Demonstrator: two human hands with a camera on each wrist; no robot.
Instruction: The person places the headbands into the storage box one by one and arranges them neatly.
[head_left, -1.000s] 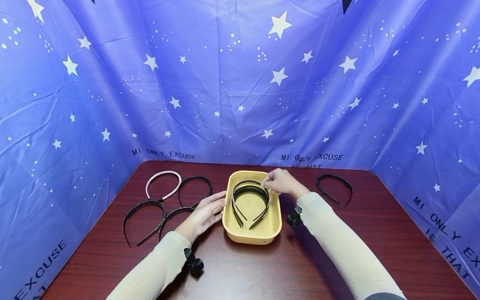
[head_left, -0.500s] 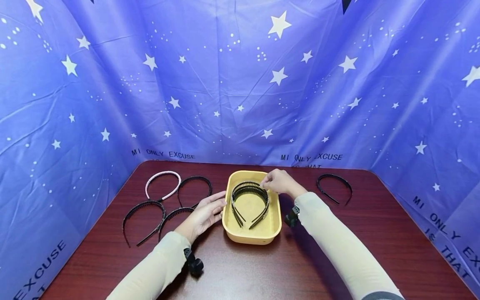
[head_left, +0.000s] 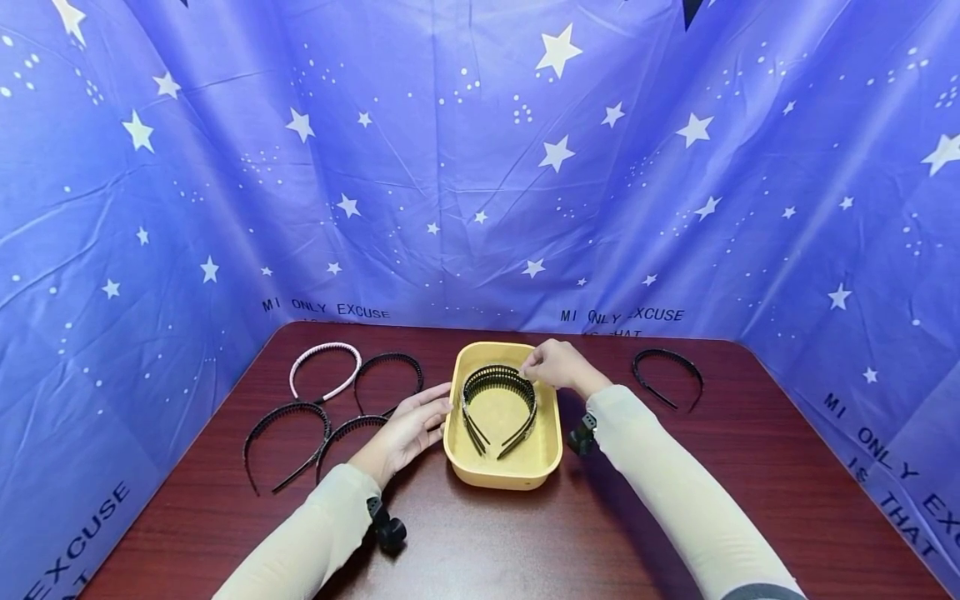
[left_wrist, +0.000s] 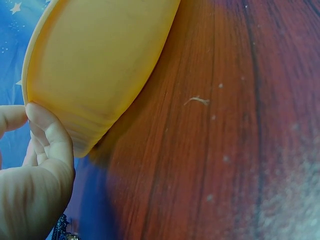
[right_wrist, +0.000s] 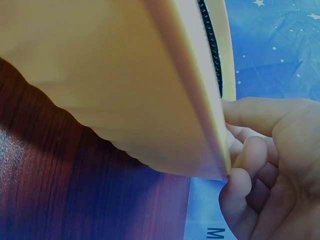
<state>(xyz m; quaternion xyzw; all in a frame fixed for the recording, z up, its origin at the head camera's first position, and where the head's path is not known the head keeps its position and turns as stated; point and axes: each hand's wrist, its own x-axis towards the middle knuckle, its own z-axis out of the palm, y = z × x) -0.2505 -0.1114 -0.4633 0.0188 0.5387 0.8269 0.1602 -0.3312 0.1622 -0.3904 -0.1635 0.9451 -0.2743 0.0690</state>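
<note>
A yellow plastic bin [head_left: 504, 481] stands mid-table with several black toothed headbands [head_left: 498, 385] inside, nested closely together. My right hand [head_left: 561, 367] reaches over the bin's far right rim and pinches one headband by its upper right side. In the right wrist view, part of a black headband [right_wrist: 212, 45] shows just inside the rim, close to the thumb. With fairly straight fingers, my left hand [head_left: 405, 429] touches the bin's left wall near the rim. The left wrist view has those fingertips [left_wrist: 42, 117] against the bin's edge.
Left of the bin lie a pink headband [head_left: 327, 348] and black headbands [head_left: 288, 408], some partly overlapping. Another black headband [head_left: 670, 357] lies at the far right of the brown table [head_left: 750, 467]. A blue star-patterned curtain [head_left: 480, 167] surrounds the back and sides.
The upper headband in the bin has moved slightly down, closer against the others, with my right hand at it. My left hand and the bin have stayed in place.
</note>
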